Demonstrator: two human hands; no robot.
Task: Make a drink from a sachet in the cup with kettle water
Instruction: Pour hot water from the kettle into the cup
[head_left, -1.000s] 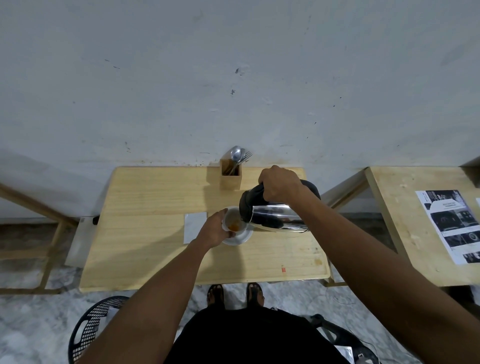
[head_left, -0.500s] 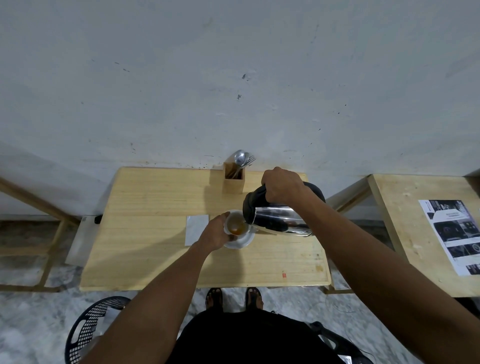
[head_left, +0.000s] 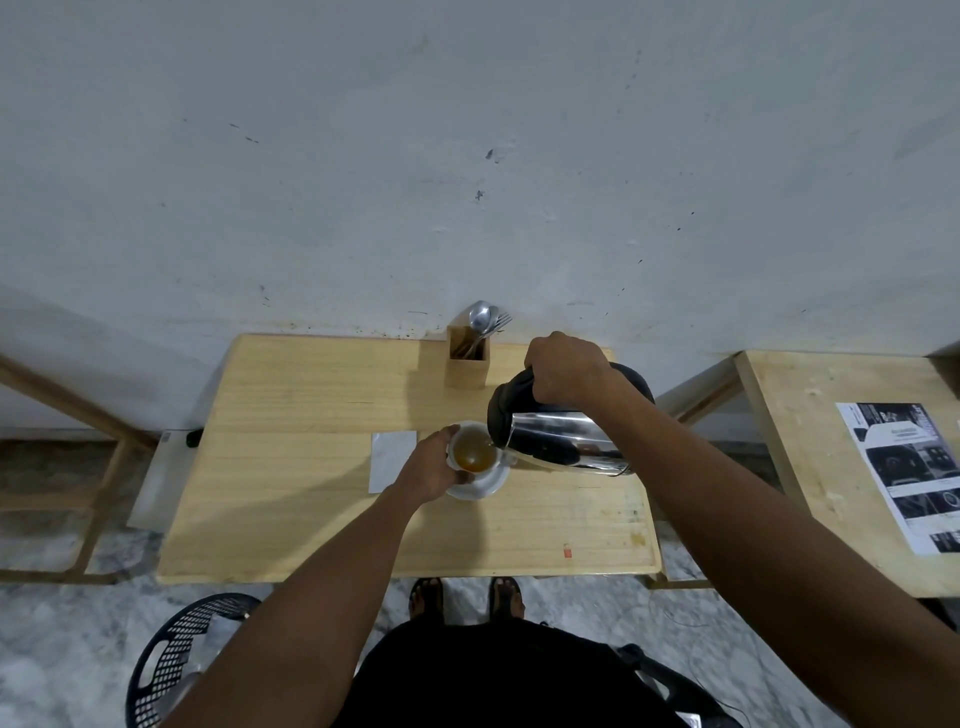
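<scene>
A white cup (head_left: 470, 451) full of amber liquid stands on a white saucer (head_left: 485, 486) in the middle of the wooden table (head_left: 291, 499). My left hand (head_left: 428, 467) grips the cup's left side. My right hand (head_left: 563, 371) holds the black handle of a steel kettle (head_left: 561, 441), tipped to the left with its spout over the cup's right rim. A thin stream of water runs from the spout into the cup. A silver sachet (head_left: 392, 460) lies flat on the table just left of my left hand.
A wooden holder (head_left: 467, 364) with spoons and a fork stands at the table's back edge by the wall. A second table (head_left: 800, 467) with a printed sheet (head_left: 914, 467) is to the right. A black mesh basket (head_left: 176, 660) sits on the floor at lower left.
The liquid in the cup has risen and spread into a wider amber surface. The kettle stays tipped over the cup, and both hands keep their grips.
</scene>
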